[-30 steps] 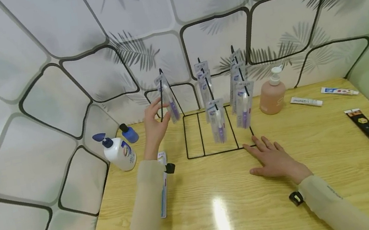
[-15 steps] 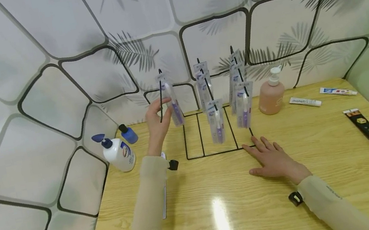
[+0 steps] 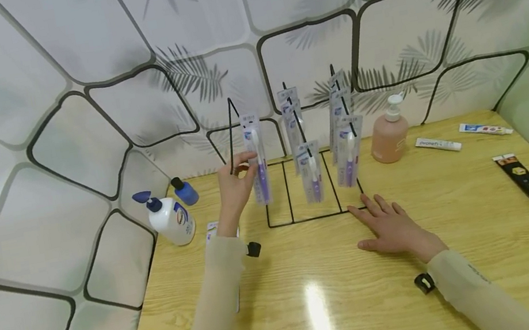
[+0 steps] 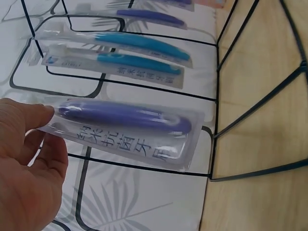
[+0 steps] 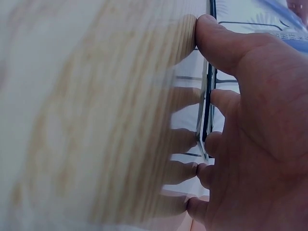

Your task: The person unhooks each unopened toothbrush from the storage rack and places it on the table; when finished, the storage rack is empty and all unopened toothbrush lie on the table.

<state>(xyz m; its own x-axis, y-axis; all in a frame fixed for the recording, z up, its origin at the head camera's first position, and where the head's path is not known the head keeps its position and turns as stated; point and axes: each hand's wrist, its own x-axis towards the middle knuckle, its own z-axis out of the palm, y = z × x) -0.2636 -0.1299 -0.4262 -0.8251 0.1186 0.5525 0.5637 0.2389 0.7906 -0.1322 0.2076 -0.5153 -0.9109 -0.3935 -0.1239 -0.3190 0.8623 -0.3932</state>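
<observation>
Table (image 3: 467,248) of pale wood grain, walled by leaf-printed panels, carries a black wire rack (image 3: 303,205). Left hand (image 3: 235,187), raised at the rack's left side, pinches a packaged purple toothbrush (image 3: 257,160) upright, off the hooks. Right hand (image 3: 391,228) lies flat, fingers spread, at the rack's front right corner, gripping nothing.

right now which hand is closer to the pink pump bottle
Right. The right hand lies flat on the table in front of the wire rack, nearer the pink pump bottle. The left hand holds a packaged purple toothbrush at the rack's far left side.
</observation>
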